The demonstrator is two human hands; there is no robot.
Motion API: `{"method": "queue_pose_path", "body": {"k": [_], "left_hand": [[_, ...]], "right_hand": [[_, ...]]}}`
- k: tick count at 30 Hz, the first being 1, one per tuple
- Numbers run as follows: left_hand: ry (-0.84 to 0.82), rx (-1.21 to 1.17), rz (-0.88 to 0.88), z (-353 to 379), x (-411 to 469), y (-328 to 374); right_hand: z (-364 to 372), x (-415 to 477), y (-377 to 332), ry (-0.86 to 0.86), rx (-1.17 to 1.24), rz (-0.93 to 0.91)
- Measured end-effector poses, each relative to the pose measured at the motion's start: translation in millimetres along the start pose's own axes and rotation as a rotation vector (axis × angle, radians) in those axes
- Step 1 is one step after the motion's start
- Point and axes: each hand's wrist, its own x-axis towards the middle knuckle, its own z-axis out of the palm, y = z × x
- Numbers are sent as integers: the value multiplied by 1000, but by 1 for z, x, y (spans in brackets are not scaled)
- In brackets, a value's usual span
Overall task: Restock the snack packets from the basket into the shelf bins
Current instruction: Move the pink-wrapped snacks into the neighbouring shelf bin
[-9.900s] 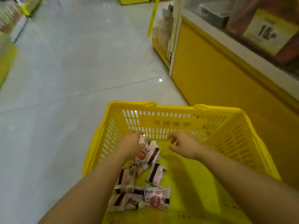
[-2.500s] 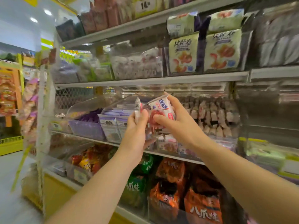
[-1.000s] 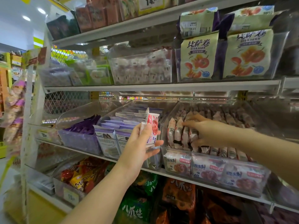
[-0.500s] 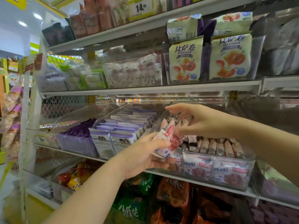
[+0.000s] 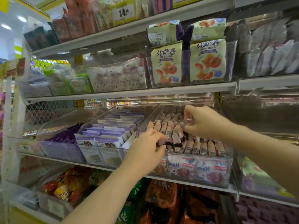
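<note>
A clear bin (image 5: 202,155) on the middle shelf holds upright rows of pink-and-white snack packets (image 5: 192,147). My left hand (image 5: 145,149) reaches over the bin's front left corner, and its fingers and thumb pinch a packet (image 5: 169,135) standing among the front rows. My right hand (image 5: 203,122) hovers over the middle of the bin, and its curled fingers pinch a blurred packet (image 5: 187,118) above the rows. The basket is out of view.
Left of this bin stand a clear bin of purple-and-white packs (image 5: 103,139) and a bin of purple packets (image 5: 61,143). The shelf above (image 5: 129,92) hangs low over the bins and carries tomato-print bags (image 5: 168,67). Orange and green bags (image 5: 161,194) fill the shelf below.
My left hand has moved right and up from in front of the bin to its front rows, with its packet now down among them. My right hand has lifted slightly with a packet pinched.
</note>
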Motion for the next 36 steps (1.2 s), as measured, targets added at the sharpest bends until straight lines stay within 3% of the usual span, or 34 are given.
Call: {"method": "queue_pose_path", "body": {"k": [3, 8, 11, 17, 22, 26, 31, 36], "left_hand": [[-30, 32, 12, 8, -5, -4], [-67, 55, 12, 14, -11, -15], [-80, 74, 37, 22, -14, -17], [-41, 85, 65, 25, -19, -20], [71, 53, 95, 7, -38, -26], [210, 45, 46, -7, -75, -51], [245, 143, -164, -17, -162, -119], [1, 216, -421, -16, -290, -193]], "right_hand": [[31, 6, 1, -39, 6, 44], [31, 9, 10, -279, 49, 29], [35, 8, 18, -238, -120, 16], [41, 6, 15, -231, -210, 35], [25, -14, -7, -24, -232, -21], [40, -35, -67, 165, -124, -277], [121, -57, -157, -15, 65, -505], [254, -89, -238, -279, 173, -590]]}}
